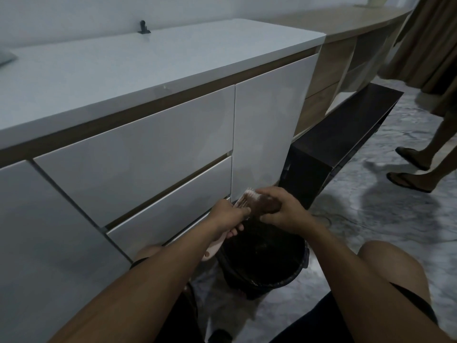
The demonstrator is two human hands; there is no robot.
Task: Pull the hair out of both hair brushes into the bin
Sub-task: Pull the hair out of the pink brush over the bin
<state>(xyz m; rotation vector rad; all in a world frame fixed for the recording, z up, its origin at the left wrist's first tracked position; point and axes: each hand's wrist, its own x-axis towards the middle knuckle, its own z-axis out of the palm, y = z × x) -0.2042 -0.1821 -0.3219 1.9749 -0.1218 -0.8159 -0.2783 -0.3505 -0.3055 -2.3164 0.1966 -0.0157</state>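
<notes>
**Over the bin, two hands on one brush**

Above the black bin (pixel 265 263), the left hand (pixel 228 216) is curled tight around the pale pink handle of a hair brush (pixel 243 200), bristles tilted up and away. The right hand (pixel 282 210) is closed over the brush head, pinching a dark brown clump of hair (pixel 268 204). Only one brush shows; the fingers hide most of its head. Both forearms reach forward from bent knees. Beyond stand white drawers (pixel 138 154). Two sandalled feet (pixel 410 169) of another person are cut off at right.
</notes>
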